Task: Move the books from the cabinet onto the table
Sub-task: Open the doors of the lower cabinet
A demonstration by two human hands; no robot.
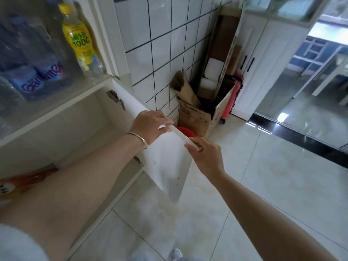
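Both hands grip the cabinet door (165,162): left hand (150,125) at 10 o'clock, right hand (205,157) at 4. No books visible; reaching inside likely follows.

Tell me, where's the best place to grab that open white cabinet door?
By its free top edge, from above, as the left hand and right hand do now. The cabinet door is a flat panel hinged at the cabinet; that thin edge probably gives most leverage.

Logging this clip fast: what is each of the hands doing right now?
Left hand: grips the top edge of the open cabinet door.
Right hand: pinches the same edge, further along.
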